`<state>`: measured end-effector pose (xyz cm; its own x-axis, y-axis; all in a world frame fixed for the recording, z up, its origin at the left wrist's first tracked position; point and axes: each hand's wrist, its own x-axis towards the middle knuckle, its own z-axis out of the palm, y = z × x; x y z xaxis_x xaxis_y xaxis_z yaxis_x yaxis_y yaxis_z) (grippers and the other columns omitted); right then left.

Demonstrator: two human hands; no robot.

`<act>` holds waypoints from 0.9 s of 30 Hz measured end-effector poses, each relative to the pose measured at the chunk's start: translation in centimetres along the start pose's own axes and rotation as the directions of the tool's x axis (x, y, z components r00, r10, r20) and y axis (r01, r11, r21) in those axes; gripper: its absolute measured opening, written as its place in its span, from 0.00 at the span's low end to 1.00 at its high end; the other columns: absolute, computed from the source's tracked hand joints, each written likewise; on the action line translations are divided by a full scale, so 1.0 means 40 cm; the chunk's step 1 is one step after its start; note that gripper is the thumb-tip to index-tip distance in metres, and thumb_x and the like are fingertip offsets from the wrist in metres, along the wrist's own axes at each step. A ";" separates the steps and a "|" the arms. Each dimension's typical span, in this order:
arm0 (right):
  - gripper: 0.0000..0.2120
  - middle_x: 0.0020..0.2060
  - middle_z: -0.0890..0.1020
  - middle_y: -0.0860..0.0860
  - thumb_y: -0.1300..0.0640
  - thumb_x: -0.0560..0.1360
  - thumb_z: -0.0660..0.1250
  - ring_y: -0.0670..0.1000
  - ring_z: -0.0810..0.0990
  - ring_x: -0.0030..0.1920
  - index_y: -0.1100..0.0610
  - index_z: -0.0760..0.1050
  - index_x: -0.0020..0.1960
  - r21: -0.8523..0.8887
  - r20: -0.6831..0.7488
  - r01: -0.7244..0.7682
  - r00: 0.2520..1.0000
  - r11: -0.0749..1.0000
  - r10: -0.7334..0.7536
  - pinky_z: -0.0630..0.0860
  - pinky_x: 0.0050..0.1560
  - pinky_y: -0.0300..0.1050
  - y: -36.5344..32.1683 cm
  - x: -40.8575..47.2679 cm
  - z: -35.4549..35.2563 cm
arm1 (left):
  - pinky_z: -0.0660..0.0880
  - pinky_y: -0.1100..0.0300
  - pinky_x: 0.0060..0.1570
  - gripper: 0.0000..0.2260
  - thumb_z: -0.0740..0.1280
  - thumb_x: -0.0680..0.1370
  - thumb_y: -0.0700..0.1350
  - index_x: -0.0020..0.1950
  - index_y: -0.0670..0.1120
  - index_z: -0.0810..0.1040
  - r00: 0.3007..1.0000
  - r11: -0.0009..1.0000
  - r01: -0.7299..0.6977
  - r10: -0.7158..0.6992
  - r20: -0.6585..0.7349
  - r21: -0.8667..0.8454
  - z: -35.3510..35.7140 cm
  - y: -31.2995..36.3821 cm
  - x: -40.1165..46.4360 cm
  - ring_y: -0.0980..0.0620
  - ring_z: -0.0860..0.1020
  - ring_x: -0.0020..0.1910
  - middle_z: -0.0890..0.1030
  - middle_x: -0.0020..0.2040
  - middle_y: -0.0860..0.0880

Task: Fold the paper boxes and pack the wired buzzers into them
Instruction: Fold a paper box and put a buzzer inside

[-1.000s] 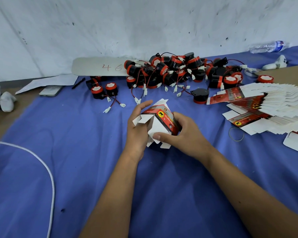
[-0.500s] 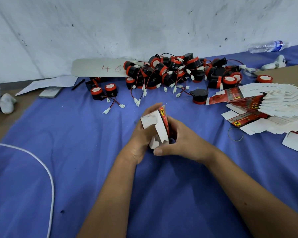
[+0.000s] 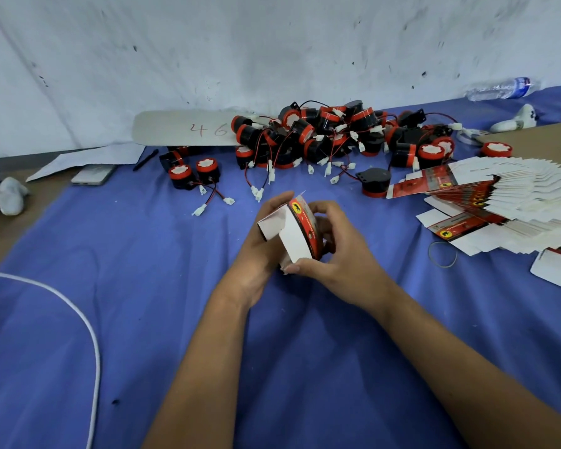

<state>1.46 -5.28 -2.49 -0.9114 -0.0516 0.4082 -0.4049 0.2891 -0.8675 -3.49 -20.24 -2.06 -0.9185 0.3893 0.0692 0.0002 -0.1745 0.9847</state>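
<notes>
Cardboard of the half-folded paper box shows white inside, with a red printed edge and a yellow logo; it is held above the blue-covered surface. Left hand grips its left side, right hand curls round the right. Behind lies a heap of wired buzzers; flat boxes fan out at right.

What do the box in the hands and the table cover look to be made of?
Box: thin printed card, probably; white matte inside, glossy-looking red print outside, creased flaps. Table cover: soft blue cloth by its wrinkles and matte look.
</notes>
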 end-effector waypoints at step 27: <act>0.31 0.71 0.70 0.49 0.61 0.80 0.65 0.52 0.73 0.69 0.50 0.59 0.80 -0.037 0.026 0.054 0.998 0.998 -0.053 0.76 0.64 0.54 0.001 -0.003 -0.004 | 0.83 0.42 0.49 0.19 0.58 0.81 0.31 0.63 0.49 0.78 0.907 0.952 -0.305 0.301 -0.296 0.031 0.083 -0.042 0.014 0.47 0.83 0.55 0.83 0.60 0.45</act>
<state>1.54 -5.12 -2.54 -0.8905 -0.0919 0.4457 -0.4501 0.3215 -0.8331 -2.69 -16.72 -3.13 -0.9497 0.0328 0.3114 0.2931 -0.2567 0.9210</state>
